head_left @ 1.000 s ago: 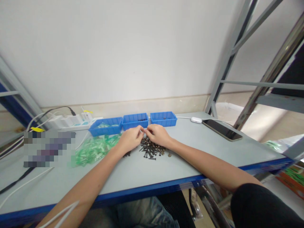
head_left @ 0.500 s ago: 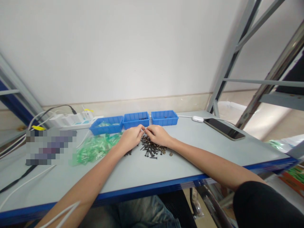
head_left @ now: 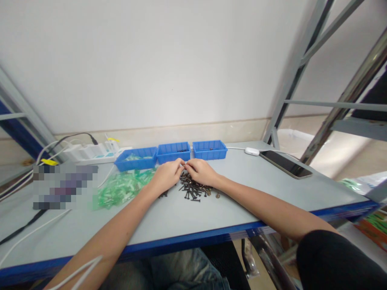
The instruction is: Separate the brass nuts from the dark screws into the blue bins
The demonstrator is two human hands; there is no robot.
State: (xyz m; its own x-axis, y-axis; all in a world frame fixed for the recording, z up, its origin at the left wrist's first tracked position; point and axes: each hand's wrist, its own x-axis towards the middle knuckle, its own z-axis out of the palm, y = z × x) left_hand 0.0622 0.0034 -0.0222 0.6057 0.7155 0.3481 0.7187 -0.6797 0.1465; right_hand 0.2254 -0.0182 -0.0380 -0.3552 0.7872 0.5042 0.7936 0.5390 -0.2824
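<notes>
Fingertips of my left hand and my right hand meet just above a heap of dark screws. Both hands are closed in a pinch, and what sits between the fingertips is too small to make out. A few brassy round pieces lie at the heap's right edge. Left of my left hand spreads a pile of green plastic pieces, which look like wall plugs or little bags. Behind my hands stands the middle blue bin with some dark bits inside.
Beside it are a left blue bin holding pale green pieces and a right blue bin with a small dark item. A power strip with cables is at the back left. A phone and a white case lie to the right.
Hardly anything differs. My fingertips have shifted very slightly against each other; the heap, the green pile and the bins stay put.
</notes>
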